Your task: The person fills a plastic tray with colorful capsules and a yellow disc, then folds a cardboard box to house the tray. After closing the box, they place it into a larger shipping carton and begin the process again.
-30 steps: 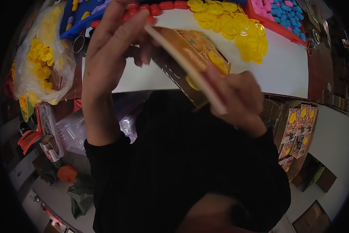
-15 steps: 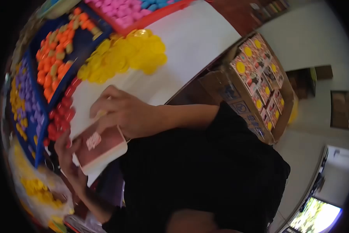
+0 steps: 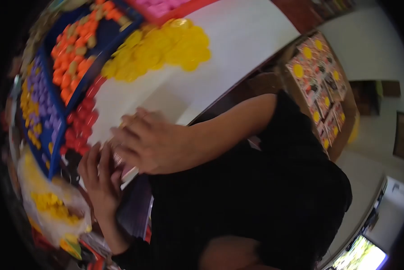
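Box is held by the left hand, fingers bent, mostly covered by the right hand, whose grip can't be told tbh.

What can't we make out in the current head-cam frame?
All head view:
Pink-and-white box: mostly hidden by left hand and right hand; their exact grip can't be told.
Red tray: cut off by top edge.
Printed packs: lettering too small, blurred.
Screen: image washed out, cut off by bottom edge.

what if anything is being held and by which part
Left hand and right hand mostly cover a pinkish box; any grip point is hidden.
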`<move>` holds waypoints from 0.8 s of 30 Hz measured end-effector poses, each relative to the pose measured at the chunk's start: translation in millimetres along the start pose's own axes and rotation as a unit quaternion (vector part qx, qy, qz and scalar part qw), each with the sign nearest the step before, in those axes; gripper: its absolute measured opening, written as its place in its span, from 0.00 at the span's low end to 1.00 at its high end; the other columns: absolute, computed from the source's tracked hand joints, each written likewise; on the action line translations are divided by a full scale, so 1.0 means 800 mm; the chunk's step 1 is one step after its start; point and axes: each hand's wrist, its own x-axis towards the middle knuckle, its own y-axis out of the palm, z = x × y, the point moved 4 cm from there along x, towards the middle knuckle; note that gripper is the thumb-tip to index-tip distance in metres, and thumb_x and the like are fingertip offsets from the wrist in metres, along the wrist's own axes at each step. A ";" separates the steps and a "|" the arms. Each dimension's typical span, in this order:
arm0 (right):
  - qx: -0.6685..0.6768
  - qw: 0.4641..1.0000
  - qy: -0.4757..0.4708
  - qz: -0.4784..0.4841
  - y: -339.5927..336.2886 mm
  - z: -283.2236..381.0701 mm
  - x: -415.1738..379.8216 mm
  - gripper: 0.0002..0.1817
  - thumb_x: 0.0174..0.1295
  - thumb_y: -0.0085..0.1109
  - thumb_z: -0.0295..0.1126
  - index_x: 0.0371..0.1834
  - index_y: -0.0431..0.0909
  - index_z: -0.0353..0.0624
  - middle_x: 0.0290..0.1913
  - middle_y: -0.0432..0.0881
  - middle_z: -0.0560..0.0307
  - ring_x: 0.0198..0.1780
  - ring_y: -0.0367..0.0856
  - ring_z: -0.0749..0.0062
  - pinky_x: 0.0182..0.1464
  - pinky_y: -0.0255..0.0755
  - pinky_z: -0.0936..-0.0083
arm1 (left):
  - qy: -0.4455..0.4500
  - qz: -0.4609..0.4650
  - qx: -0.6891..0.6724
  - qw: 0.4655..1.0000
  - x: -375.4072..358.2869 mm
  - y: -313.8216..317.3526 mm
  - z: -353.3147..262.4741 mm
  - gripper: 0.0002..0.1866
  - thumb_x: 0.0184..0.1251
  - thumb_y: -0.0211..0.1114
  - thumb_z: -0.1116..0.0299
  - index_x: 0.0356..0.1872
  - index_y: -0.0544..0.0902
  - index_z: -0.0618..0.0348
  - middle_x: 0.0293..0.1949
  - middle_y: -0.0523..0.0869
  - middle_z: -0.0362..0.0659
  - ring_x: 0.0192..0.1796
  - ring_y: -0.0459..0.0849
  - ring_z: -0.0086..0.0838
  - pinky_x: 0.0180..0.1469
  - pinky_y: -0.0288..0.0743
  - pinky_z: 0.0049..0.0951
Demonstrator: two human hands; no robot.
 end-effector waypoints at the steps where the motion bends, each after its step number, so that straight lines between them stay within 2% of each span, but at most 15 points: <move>1: 0.019 0.999 -0.009 0.036 0.000 -0.003 0.001 0.26 0.53 0.55 0.44 0.50 0.71 0.35 0.57 0.68 0.38 0.57 0.67 0.50 0.52 0.63 0.51 | -0.003 0.002 -0.010 1.000 0.007 -0.003 -0.004 0.30 0.67 0.44 0.46 0.57 0.72 0.60 0.58 0.69 0.54 0.55 0.69 0.51 0.58 0.61 0.47; 4: 0.061 0.989 -0.026 0.135 -0.007 -0.012 0.002 0.37 0.52 0.60 0.48 0.61 0.63 0.35 0.62 0.62 0.39 0.62 0.62 0.46 0.56 0.60 0.48 | 0.010 0.002 -0.052 0.999 0.008 -0.007 -0.004 0.37 0.59 0.50 0.40 0.60 0.69 0.59 0.60 0.67 0.54 0.56 0.68 0.50 0.59 0.60 0.49; 5: 0.085 0.986 -0.060 0.131 -0.010 -0.009 0.005 0.37 0.52 0.60 0.48 0.61 0.63 0.35 0.62 0.62 0.39 0.62 0.62 0.46 0.56 0.60 0.48 | 0.005 -0.003 -0.064 0.998 0.007 -0.007 -0.006 0.39 0.56 0.52 0.38 0.61 0.68 0.58 0.61 0.66 0.53 0.57 0.68 0.49 0.59 0.59 0.50; 7: 0.076 0.982 -0.031 0.171 -0.012 -0.013 0.006 0.39 0.51 0.62 0.48 0.62 0.62 0.35 0.64 0.61 0.40 0.63 0.60 0.46 0.59 0.59 0.49 | 0.001 0.010 -0.044 0.999 0.005 -0.004 -0.009 0.41 0.53 0.56 0.40 0.63 0.66 0.59 0.62 0.65 0.54 0.57 0.68 0.48 0.60 0.58 0.51; 8: 0.081 0.980 -0.047 0.175 -0.010 -0.013 0.008 0.39 0.51 0.62 0.48 0.62 0.62 0.35 0.64 0.61 0.40 0.63 0.60 0.46 0.59 0.59 0.49 | 0.000 0.007 -0.032 0.999 0.004 0.000 -0.009 0.40 0.53 0.58 0.43 0.63 0.65 0.59 0.61 0.65 0.54 0.57 0.68 0.47 0.61 0.57 0.51; 12: 0.073 0.975 -0.054 0.203 -0.013 -0.021 0.017 0.41 0.49 0.64 0.46 0.63 0.61 0.35 0.66 0.58 0.42 0.65 0.59 0.50 0.60 0.58 0.49 | 0.015 -0.011 0.000 1.000 0.004 0.001 -0.002 0.43 0.51 0.58 0.40 0.64 0.64 0.61 0.62 0.65 0.53 0.58 0.67 0.49 0.62 0.58 0.49; 14: 0.084 0.972 -0.053 0.215 -0.011 -0.020 0.019 0.42 0.48 0.64 0.46 0.64 0.59 0.35 0.67 0.57 0.44 0.65 0.58 0.51 0.60 0.58 0.48 | 0.005 -0.018 -0.027 0.999 0.006 0.002 -0.002 0.39 0.54 0.58 0.43 0.64 0.64 0.56 0.60 0.66 0.52 0.58 0.67 0.45 0.60 0.59 0.51; 16: 0.047 0.975 -0.013 0.218 -0.002 -0.023 0.018 0.45 0.47 0.65 0.46 0.66 0.56 0.36 0.68 0.56 0.47 0.67 0.56 0.53 0.61 0.55 0.46 | -0.002 -0.016 -0.032 0.999 0.006 0.005 -0.004 0.39 0.55 0.57 0.43 0.64 0.64 0.56 0.60 0.67 0.51 0.58 0.67 0.45 0.60 0.59 0.51; 18: 0.052 0.976 -0.016 0.209 0.002 -0.023 0.011 0.44 0.47 0.66 0.45 0.66 0.56 0.39 0.69 0.54 0.48 0.68 0.55 0.53 0.61 0.54 0.46 | -0.008 -0.015 -0.037 0.999 0.006 0.009 -0.007 0.39 0.55 0.57 0.43 0.64 0.64 0.56 0.59 0.68 0.50 0.58 0.68 0.44 0.59 0.60 0.51; 20: 0.057 0.978 -0.018 0.198 0.003 -0.027 0.003 0.44 0.46 0.67 0.43 0.66 0.57 0.42 0.70 0.53 0.49 0.69 0.53 0.54 0.62 0.52 0.46 | 0.001 -0.095 -0.022 0.995 0.003 0.007 -0.011 0.30 0.56 0.60 0.50 0.59 0.71 0.54 0.55 0.74 0.45 0.55 0.72 0.39 0.59 0.61 0.49; 21: 0.085 0.981 -0.031 0.170 0.001 -0.029 0.002 0.39 0.44 0.68 0.41 0.61 0.63 0.44 0.70 0.54 0.50 0.69 0.54 0.54 0.63 0.52 0.47 | 0.001 -0.096 -0.023 0.995 -0.004 0.013 -0.010 0.30 0.56 0.60 0.50 0.59 0.71 0.54 0.55 0.74 0.45 0.55 0.72 0.39 0.59 0.61 0.49; 22: 0.111 0.983 -0.043 0.141 0.000 -0.034 0.000 0.34 0.43 0.70 0.39 0.56 0.68 0.47 0.70 0.55 0.50 0.69 0.55 0.54 0.64 0.51 0.49 | 0.042 -0.162 -0.021 0.986 -0.016 0.014 -0.010 0.25 0.55 0.62 0.56 0.54 0.76 0.53 0.51 0.76 0.43 0.53 0.74 0.36 0.59 0.61 0.47; 23: 0.108 0.983 -0.042 0.141 0.007 -0.045 -0.009 0.34 0.43 0.70 0.39 0.56 0.68 0.47 0.70 0.55 0.50 0.69 0.55 0.54 0.64 0.51 0.49 | 0.085 -0.227 -0.018 0.970 -0.025 0.016 -0.012 0.19 0.54 0.65 0.61 0.48 0.80 0.53 0.48 0.79 0.40 0.51 0.76 0.33 0.59 0.62 0.44; 24: 0.097 0.988 -0.095 0.067 0.008 -0.053 -0.024 0.30 0.43 0.70 0.39 0.51 0.72 0.48 0.69 0.58 0.51 0.68 0.57 0.55 0.66 0.47 0.51 | 0.050 -0.251 -0.027 0.966 -0.031 0.021 -0.018 0.11 0.49 0.68 0.70 0.36 0.84 0.51 0.40 0.82 0.35 0.44 0.78 0.27 0.57 0.65 0.38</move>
